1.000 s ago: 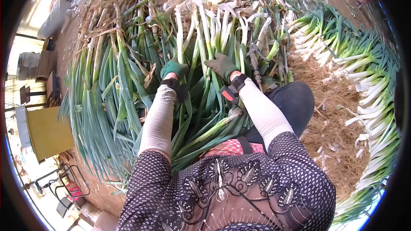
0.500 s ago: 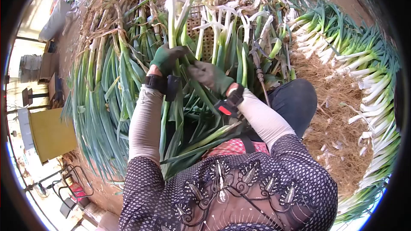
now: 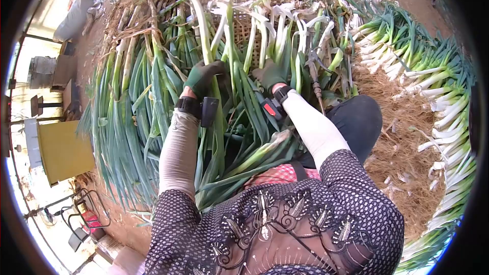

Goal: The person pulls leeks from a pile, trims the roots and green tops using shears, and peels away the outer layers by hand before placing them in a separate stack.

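Note:
My left hand (image 3: 204, 76), in a dark green and grey glove, is closed around a large green onion (image 3: 202, 30) whose white root end points up and away from me. My right hand (image 3: 270, 75), gloved alike, sits lower among the stalks to the right. Its fingers curl at another green onion (image 3: 263, 40), though the fingertips are partly hidden. Between my hands stand more white-and-green stalks, and long leaves (image 3: 244, 117) hang down over my lap. Right of my right hand, a slim metal tool with a handle (image 3: 316, 84) leans against the pile.
Uncleaned green onions (image 3: 132, 97) with dry roots lie heaped to my left. A woven basket (image 3: 243, 35) shows behind the stalks. On the right, cleaned onions (image 3: 448, 107) form a curved row around a mound of root trimmings (image 3: 397, 142). A yellow board (image 3: 66, 150) stands at far left.
My right hand has moved right, away from my left hand, to the stalks in the pile. The onion in my left hand has come lower, its white end tilting left.

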`<state>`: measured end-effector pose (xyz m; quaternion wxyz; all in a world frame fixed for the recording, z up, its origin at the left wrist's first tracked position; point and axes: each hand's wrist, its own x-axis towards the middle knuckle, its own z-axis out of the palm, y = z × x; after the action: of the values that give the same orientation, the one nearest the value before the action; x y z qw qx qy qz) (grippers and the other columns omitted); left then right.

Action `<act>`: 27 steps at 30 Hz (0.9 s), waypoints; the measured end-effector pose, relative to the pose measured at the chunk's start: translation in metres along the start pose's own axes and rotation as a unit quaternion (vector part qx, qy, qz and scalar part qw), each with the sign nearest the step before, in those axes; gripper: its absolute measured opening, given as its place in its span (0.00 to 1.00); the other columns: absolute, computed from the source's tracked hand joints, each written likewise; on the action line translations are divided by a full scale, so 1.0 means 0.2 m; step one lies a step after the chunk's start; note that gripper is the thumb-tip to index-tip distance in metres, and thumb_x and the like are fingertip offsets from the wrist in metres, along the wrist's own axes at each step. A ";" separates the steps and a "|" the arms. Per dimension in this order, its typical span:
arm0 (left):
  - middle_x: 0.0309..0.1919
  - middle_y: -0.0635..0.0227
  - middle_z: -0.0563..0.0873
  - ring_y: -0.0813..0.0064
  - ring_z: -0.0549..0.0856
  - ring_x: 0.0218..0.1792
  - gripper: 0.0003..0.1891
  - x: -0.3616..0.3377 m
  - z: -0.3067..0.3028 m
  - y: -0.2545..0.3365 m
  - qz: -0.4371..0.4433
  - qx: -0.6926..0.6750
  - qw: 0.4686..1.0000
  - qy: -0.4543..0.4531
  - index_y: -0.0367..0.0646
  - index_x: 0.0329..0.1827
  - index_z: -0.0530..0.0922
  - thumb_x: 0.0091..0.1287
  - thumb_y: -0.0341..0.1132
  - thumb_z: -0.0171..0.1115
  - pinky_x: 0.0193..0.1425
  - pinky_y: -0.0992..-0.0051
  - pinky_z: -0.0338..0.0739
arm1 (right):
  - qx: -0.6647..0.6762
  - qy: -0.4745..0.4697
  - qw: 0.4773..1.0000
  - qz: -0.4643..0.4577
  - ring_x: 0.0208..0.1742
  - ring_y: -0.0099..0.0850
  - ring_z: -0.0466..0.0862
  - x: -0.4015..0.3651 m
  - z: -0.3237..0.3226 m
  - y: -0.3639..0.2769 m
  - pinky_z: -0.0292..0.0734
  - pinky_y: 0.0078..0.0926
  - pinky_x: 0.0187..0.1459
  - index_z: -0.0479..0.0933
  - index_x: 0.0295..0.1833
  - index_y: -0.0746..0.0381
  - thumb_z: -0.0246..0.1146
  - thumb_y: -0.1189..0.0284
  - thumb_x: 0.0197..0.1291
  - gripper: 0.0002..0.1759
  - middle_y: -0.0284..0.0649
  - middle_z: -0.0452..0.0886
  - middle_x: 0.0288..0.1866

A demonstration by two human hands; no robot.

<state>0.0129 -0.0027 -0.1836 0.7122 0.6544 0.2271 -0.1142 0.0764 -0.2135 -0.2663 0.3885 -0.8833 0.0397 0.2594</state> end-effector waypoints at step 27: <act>0.41 0.64 0.89 0.74 0.87 0.36 0.18 -0.14 -0.10 0.02 -0.106 -0.169 0.964 -0.174 0.36 0.51 0.83 0.67 0.41 0.65 0.42 0.74 0.83 | 0.223 0.018 0.951 -0.211 0.44 0.39 0.86 -0.16 0.25 0.21 0.82 0.31 0.44 0.75 0.58 0.65 0.57 0.59 0.67 0.22 0.52 0.85 0.43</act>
<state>-0.0136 0.0134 -0.1682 0.8247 0.4670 0.1839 -0.2607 0.0163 -0.2111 -0.3067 0.6207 -0.7669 -0.0841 0.1397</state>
